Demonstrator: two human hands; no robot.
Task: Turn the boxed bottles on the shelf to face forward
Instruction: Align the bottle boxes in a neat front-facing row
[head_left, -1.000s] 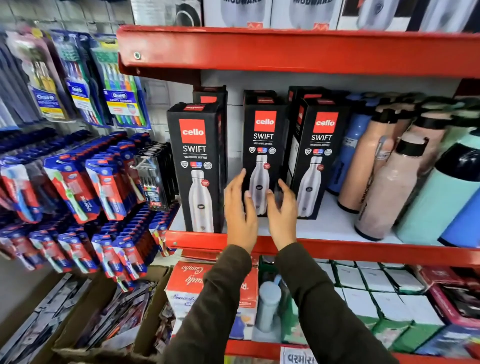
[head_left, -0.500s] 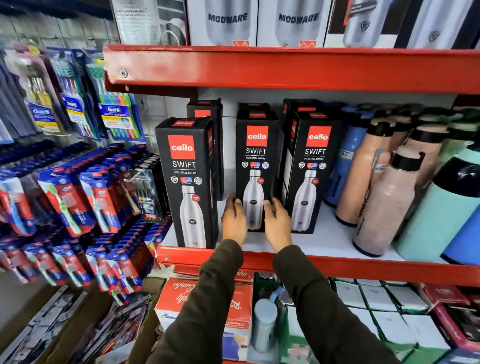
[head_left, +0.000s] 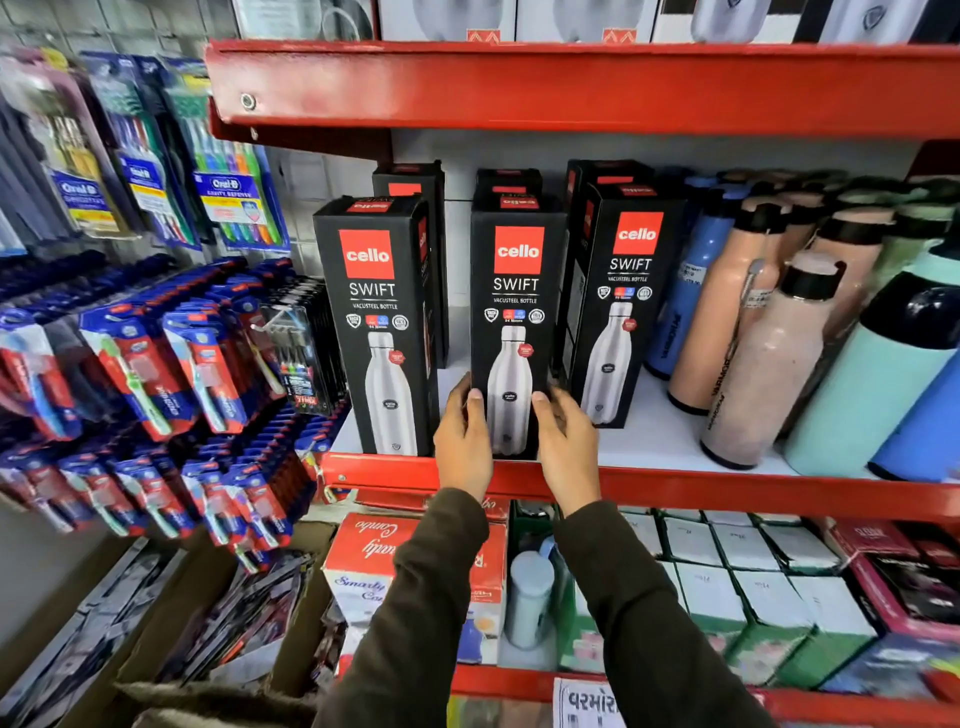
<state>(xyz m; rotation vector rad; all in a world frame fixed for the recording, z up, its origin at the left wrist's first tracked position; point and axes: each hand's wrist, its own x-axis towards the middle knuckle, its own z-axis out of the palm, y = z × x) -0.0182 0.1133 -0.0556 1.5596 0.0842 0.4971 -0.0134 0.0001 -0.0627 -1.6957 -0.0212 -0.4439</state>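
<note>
The light is bright and even, and things look bent and a bit blurry near the edges.

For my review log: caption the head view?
Both hands grip the middle Cello Swift box at the shelf's front edge.

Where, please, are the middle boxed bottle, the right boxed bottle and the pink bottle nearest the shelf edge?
middle boxed bottle (head_left: 517, 283), head view, on the front panel's printed name.
right boxed bottle (head_left: 626, 291), head view, on the front panel under the logo.
pink bottle (head_left: 763, 374), head view, on the middle of its body.
</note>
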